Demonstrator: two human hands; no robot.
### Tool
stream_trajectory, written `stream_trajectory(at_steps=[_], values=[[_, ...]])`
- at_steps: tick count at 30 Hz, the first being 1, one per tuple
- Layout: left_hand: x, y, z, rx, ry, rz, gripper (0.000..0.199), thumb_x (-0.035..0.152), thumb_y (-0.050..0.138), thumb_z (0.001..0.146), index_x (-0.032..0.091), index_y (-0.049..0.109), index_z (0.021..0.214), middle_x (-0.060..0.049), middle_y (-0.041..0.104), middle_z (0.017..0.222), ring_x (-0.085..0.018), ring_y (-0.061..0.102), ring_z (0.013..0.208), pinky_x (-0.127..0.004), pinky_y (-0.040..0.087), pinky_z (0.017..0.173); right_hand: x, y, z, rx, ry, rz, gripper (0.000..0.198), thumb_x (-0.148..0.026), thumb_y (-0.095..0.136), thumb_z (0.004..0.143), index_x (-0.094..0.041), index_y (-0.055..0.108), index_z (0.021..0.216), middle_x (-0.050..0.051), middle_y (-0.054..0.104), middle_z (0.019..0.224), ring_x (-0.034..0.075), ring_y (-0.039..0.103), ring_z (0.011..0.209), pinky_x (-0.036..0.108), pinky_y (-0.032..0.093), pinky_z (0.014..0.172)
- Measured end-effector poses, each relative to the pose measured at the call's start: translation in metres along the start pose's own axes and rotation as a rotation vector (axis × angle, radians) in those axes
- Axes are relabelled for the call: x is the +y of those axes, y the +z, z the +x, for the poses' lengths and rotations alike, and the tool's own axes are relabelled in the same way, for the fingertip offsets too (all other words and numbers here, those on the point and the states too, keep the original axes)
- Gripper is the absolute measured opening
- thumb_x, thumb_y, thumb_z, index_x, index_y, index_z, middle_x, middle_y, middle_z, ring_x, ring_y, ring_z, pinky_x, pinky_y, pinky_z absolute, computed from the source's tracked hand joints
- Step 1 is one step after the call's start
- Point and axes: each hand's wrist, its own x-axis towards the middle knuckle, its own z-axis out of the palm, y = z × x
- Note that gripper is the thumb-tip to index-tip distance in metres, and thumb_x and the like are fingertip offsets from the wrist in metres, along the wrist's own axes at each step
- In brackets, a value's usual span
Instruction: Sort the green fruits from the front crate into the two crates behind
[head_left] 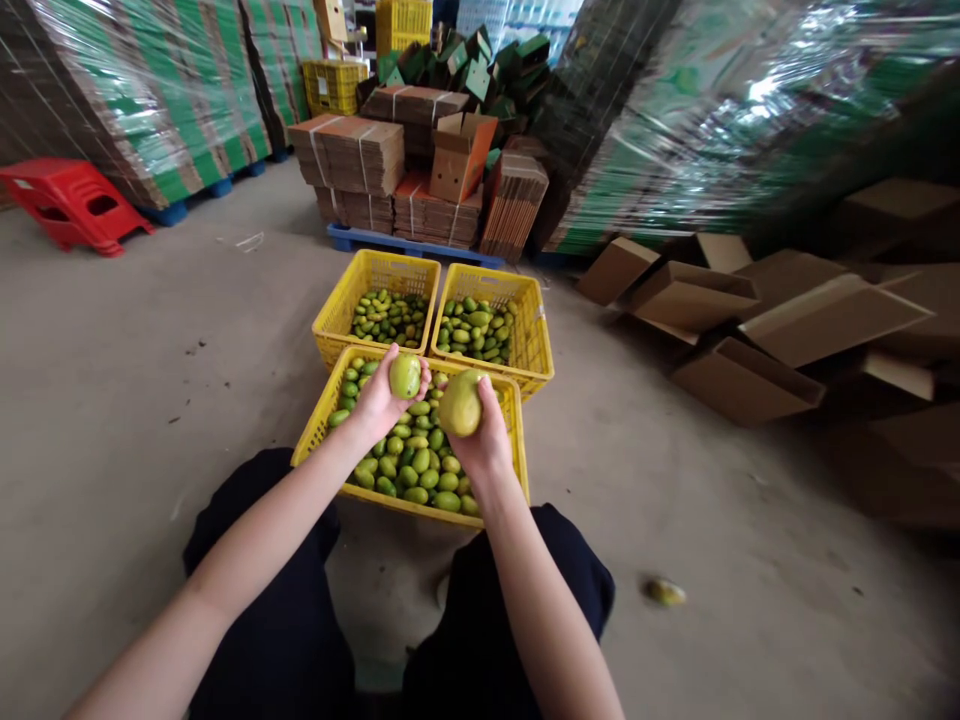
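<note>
My left hand [381, 405] is closed round a green mango [405, 376], its palm turned up. A larger yellow-green mango [460, 404] sits in my right hand [487, 440], the thumb along its side. Both hands are above the near yellow crate [420, 508], which stands between my knees. Several loose green mangoes [421, 461] fill that crate, and my forearms hide some of them. Just beyond stand a left back crate [330, 335] and a right back crate [546, 345], each with smaller-looking green mangoes inside.
A red plastic stool [75, 200] stands at the far left. Ahead, bundled flat cartons [360, 155] rest on a blue pallet [412, 243]. Brown cardboard boxes [697, 300] lie heaped on the right. One fruit [665, 591] lies on the floor near my right knee. Wrapped stacks [187, 90] line both sides.
</note>
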Motion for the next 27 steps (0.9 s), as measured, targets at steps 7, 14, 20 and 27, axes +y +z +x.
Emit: stream_trajectory(at_steps=[7,14,20,27], values=[[-0.001,-0.005,0.003,0.177,-0.111,-0.037,0.038,0.04,0.047,0.096,0.012,0.064,0.078,-0.001,0.062,0.058,-0.009,0.056,0.041,-0.019,0.047,0.041,-0.001,-0.004,0.003,-0.066,0.059,-0.012,0.029,-0.048,0.07,0.079,-0.021,0.069,0.089,0.001,0.074,0.081,0.018,0.07,0.07,0.03,0.059,0.066],[0.007,-0.008,0.003,0.305,-0.178,-0.196,0.036,0.041,0.045,0.092,0.012,0.063,0.082,-0.003,0.06,0.057,-0.01,0.053,0.04,-0.02,0.047,0.038,-0.001,-0.006,0.003,-0.112,0.22,-0.042,0.038,-0.055,0.064,0.081,-0.018,0.068,0.088,0.005,0.074,0.076,0.018,0.069,0.059,0.029,0.056,0.053],[0.007,-0.004,0.0,0.325,-0.036,-0.167,0.009,0.014,0.065,0.08,0.016,0.056,0.079,0.002,0.059,0.063,-0.003,0.045,0.039,-0.013,0.043,0.042,-0.001,-0.004,0.0,-0.094,0.198,-0.078,0.032,-0.048,0.074,0.075,-0.018,0.067,0.086,0.004,0.074,0.074,0.017,0.068,0.059,0.026,0.056,0.051],[0.003,-0.007,0.006,0.219,-0.004,-0.051,0.024,0.035,0.055,0.09,0.015,0.058,0.076,0.003,0.054,0.059,-0.005,0.043,0.041,-0.017,0.032,0.038,-0.006,-0.004,0.0,-0.126,0.134,-0.048,0.027,-0.043,0.074,0.075,-0.021,0.066,0.086,0.002,0.073,0.076,0.016,0.066,0.06,0.026,0.054,0.05]])
